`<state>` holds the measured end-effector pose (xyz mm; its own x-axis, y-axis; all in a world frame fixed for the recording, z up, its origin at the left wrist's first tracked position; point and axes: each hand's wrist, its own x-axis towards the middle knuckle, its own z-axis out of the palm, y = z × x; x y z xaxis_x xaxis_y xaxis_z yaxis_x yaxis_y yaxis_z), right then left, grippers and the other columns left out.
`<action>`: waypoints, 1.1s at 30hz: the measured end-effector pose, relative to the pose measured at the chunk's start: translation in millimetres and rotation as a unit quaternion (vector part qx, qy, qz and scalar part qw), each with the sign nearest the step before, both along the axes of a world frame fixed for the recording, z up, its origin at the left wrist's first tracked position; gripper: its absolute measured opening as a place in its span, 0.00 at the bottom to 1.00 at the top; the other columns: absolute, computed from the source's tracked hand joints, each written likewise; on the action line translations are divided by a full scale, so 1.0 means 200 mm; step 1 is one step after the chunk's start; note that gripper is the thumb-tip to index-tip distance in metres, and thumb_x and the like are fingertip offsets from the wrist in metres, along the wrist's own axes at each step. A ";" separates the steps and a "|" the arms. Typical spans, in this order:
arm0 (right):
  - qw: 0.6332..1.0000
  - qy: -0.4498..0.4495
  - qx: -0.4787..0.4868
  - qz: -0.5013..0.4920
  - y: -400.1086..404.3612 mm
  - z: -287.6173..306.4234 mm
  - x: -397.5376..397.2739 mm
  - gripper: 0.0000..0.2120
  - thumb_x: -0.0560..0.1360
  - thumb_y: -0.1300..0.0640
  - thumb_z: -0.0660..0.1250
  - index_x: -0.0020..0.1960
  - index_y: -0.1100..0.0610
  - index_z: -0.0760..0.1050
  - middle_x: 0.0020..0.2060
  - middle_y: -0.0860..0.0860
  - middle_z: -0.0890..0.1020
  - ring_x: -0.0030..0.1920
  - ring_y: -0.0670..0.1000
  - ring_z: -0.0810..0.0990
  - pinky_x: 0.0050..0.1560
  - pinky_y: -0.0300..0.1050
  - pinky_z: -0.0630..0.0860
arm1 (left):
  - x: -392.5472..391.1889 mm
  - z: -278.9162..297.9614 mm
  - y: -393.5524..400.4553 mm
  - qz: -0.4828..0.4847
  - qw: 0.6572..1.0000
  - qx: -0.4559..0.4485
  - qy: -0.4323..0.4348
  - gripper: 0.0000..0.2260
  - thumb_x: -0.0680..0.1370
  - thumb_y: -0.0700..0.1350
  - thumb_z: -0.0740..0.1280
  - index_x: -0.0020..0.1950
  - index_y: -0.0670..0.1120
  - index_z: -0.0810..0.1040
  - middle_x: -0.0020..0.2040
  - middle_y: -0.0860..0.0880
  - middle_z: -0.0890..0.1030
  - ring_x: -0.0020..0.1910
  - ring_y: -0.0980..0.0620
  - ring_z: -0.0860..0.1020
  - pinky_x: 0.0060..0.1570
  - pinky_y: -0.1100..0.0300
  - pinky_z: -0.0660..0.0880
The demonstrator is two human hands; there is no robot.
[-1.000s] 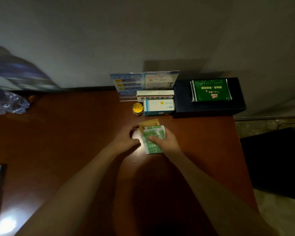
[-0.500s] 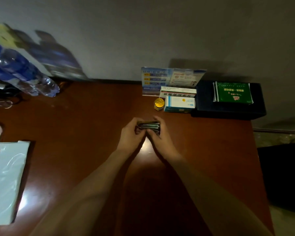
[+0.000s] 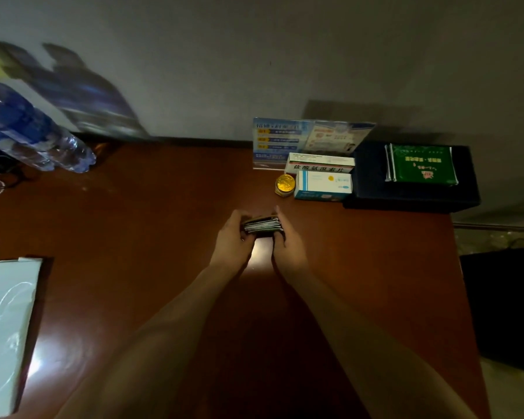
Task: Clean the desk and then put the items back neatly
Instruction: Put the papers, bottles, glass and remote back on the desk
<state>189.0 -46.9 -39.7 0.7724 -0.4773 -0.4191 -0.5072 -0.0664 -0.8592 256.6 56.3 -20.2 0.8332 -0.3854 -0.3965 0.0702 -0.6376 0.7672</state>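
A small stack of flat packets (image 3: 262, 224) stands on edge on the reddish-brown desk (image 3: 152, 237), held between both hands. My left hand (image 3: 233, 240) grips its left end and my right hand (image 3: 286, 240) grips its right end. Behind them, near the wall, sit a round gold tin (image 3: 285, 185), a white and blue box (image 3: 323, 186), a longer white box (image 3: 319, 165) and an upright leaflet stand (image 3: 309, 139).
A dark box (image 3: 412, 195) at the back right carries a green packet (image 3: 421, 164). Plastic water bottles (image 3: 34, 134) lie at the back left. A pale blue bag (image 3: 3, 328) lies at the desk's left edge. The desk's right edge drops to the floor.
The packets lay flat under my hands a second ago; now they are gathered into a stack standing on edge between both hands. The view has swung left, revealing bottles and bag.
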 end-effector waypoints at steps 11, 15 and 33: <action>0.995 0.017 -0.097 -0.007 -0.01 -0.02 0.12 0.13 0.79 0.62 0.60 0.63 0.61 0.74 0.54 0.57 0.76 0.54 0.53 0.75 0.53 0.40 0.69 | 0.05 -0.02 -0.04 0.068 0.997 -0.029 0.037 0.17 0.79 0.35 0.62 0.66 0.42 0.65 0.60 0.45 0.77 0.58 0.50 0.76 0.50 0.63 0.70; 0.996 0.051 0.021 -0.066 -0.01 0.00 0.21 0.10 0.80 0.57 0.60 0.57 0.60 0.75 0.49 0.56 0.81 0.39 0.48 0.77 0.41 0.45 0.77 | 0.14 -0.03 -0.05 0.085 0.995 -0.025 0.040 0.20 0.80 0.39 0.62 0.70 0.43 0.62 0.64 0.45 0.75 0.53 0.56 0.73 0.49 0.64 0.70; 0.961 0.021 0.059 -0.268 0.02 -0.02 0.34 0.10 0.78 0.62 0.63 0.57 0.61 0.80 0.41 0.50 0.81 0.40 0.45 0.78 0.50 0.45 0.78 | 0.32 -0.17 -0.12 0.066 0.997 0.027 -0.011 0.17 0.79 0.44 0.64 0.68 0.46 0.72 0.62 0.45 0.76 0.59 0.50 0.74 0.53 0.61 0.71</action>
<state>256.7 -43.9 -42.9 0.4105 -0.7488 -0.5203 -0.4751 0.3114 -0.8230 321.0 32.2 -53.2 0.8835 -0.2509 -0.3955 0.1400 -0.6643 0.7342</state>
